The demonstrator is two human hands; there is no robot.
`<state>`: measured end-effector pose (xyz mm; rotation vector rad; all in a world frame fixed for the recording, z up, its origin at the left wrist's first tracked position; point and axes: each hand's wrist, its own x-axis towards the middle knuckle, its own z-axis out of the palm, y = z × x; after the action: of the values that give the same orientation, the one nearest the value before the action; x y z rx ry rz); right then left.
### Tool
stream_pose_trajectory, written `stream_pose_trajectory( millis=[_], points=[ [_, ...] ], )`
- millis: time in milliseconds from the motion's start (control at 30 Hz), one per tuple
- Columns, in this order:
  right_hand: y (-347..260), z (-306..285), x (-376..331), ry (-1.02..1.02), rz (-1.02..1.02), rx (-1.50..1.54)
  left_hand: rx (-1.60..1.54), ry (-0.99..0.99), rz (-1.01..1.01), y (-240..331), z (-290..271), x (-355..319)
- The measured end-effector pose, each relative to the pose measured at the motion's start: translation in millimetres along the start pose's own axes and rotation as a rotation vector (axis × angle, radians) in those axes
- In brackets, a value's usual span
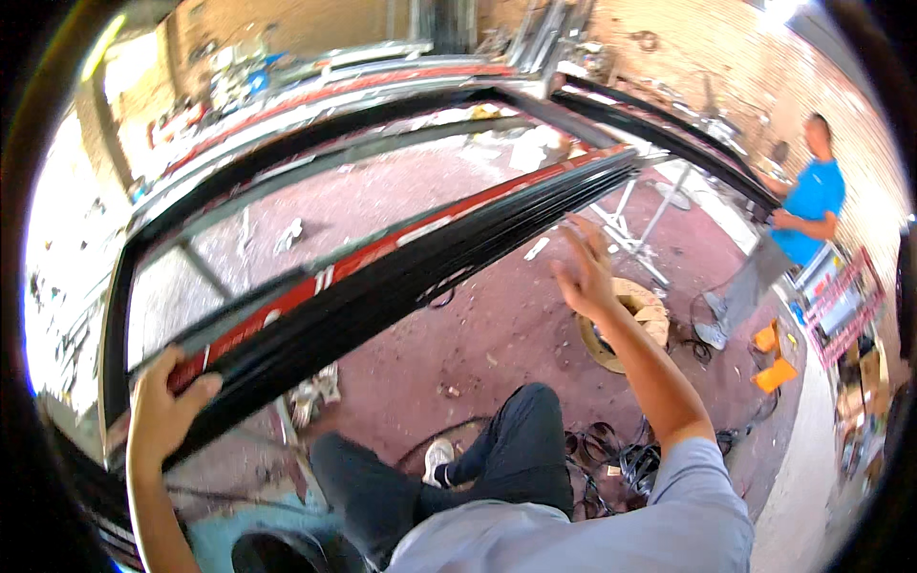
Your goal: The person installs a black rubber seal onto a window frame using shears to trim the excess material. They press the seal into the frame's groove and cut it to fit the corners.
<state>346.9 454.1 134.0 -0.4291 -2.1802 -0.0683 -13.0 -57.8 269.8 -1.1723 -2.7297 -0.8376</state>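
Observation:
A long metal frame (pixel 315 134) with black edges stretches across the view in front of me. Along its near side runs a bar with a red face (pixel 353 263), and black strips (pixel 401 272) lie bundled beside it. At the left end, my left hand (pixel 172 396) grips the red-faced bar, thumb on the near side and fingers over the far side. My right hand (pixel 587 272) hovers apart from the strips near their right end, its fingers spread and holding nothing.
A co-worker in a blue shirt (pixel 817 196) holds another black frame (pixel 669 138) at the right. Below lie a round coil (pixel 626 325), tangled black straps (pixel 635 463) and an orange piece (pixel 774 368) on the reddish floor. A pink rack (pixel 845 306) stands by the wall.

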Motion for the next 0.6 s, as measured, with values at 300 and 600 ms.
stream_pose_trajectory(
  millis=[300,600],
  points=[
    [-51.3,-10.1,-21.2,-0.07,-0.123,-0.003,0.029,-0.17,-0.091,16.1,-4.2,18.4],
    [-122.7,12.0,91.5,0.057,-0.412,0.052,-0.046,-0.218,-0.088,15.6,6.1,23.5]
  ],
)
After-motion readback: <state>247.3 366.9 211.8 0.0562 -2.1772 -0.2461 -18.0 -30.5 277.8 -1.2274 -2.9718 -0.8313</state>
